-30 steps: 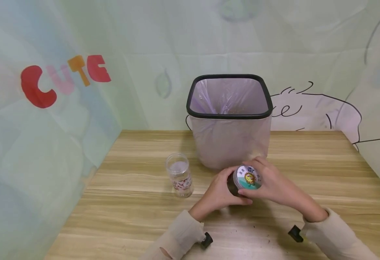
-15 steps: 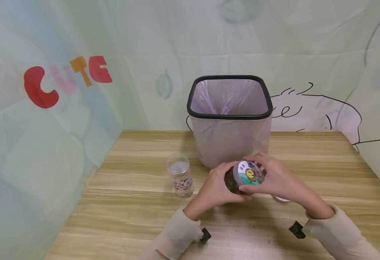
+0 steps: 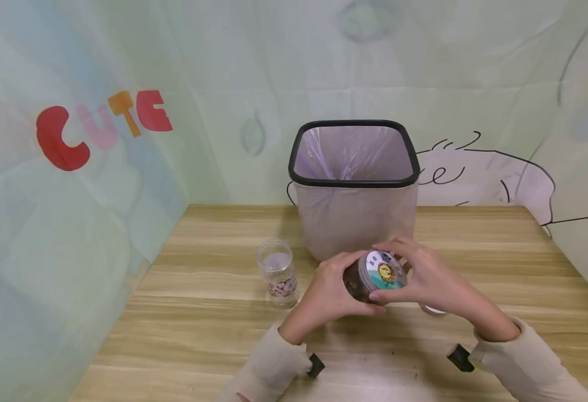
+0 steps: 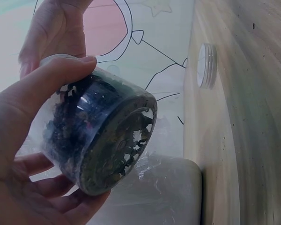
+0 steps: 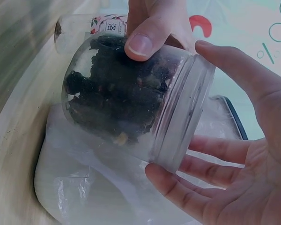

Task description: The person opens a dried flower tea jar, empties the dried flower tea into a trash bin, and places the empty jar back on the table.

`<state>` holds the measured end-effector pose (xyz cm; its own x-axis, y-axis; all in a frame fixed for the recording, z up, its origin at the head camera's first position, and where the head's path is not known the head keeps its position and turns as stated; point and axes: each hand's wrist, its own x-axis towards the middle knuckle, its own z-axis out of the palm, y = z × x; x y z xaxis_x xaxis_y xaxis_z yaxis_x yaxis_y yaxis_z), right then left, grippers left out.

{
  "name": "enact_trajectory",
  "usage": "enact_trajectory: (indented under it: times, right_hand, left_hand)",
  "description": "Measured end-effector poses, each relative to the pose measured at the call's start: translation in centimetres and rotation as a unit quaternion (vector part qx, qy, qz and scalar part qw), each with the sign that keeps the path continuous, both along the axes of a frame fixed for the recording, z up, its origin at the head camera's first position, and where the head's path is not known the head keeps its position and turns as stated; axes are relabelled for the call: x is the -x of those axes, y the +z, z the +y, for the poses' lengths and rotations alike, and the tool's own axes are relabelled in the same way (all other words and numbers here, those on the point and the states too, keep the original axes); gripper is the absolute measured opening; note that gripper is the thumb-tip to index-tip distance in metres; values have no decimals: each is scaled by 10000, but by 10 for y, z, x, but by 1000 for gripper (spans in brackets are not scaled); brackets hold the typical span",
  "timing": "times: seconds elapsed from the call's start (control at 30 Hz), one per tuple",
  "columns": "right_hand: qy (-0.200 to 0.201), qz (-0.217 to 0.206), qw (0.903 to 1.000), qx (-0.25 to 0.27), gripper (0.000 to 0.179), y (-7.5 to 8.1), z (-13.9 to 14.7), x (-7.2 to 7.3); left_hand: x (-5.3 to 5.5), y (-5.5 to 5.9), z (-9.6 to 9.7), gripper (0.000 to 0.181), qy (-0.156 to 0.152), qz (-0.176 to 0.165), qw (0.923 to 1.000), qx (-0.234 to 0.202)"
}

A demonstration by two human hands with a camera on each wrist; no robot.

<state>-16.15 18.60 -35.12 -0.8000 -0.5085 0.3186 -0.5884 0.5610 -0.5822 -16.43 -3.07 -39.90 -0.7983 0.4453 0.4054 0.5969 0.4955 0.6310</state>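
Tilted above the table in front of the bin is a clear round plastic jar [image 3: 352, 283] with dark, crumbly contents. My left hand [image 3: 328, 291] grips the jar's body, thumb on one side and fingers round the other. On the jar's end sits a screw lid [image 3: 384, 270] with a white and green sunflower label. The fingertips and thumb of my right hand [image 3: 419, 274] hold this lid by its edge. In the left wrist view the jar's bottom [image 4: 124, 145] faces the camera, dark bits lying against it. The right wrist view shows the ridged lid side [image 5: 182, 117].
A pale bin [image 3: 354, 183] with a black rim and purple liner stands behind the hands. Left of them is an uncapped clear plastic bottle [image 3: 278, 276] with a red patterned band. A separate white-topped lid [image 4: 207, 65] lies on the wood table [image 3: 213, 329], partly behind my right hand.
Both hands have raised the jar a little and tilted it, so more of its dark body shows. The loose lid beside my right hand has come into view.
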Motion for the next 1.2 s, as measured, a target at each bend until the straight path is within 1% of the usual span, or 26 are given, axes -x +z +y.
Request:
enact_trajectory:
  times: [0.17, 0.43, 0.63, 0.8, 1.2]
  right_hand:
    - [162, 66, 9998, 5, 78, 0, 1, 0]
    - [404, 504, 9979, -52, 73, 2, 2, 2]
    - [508, 652, 9965, -129, 74, 2, 2, 3]
    - [643, 780, 9947, -203, 74, 3, 4, 4]
    - [1031, 725, 9919, -145, 80, 9, 8, 4]
  left_hand:
    - [-2, 3, -1, 87, 39, 20, 10000, 20]
    - [-4, 6, -2, 89, 167, 121, 9997, 110]
    - [-5, 7, -3, 90, 192, 225, 9994, 188]
    - [-6, 8, -3, 91, 229, 212, 9991, 284]
    - [-8, 13, -4, 93, 220, 241, 9992, 249]
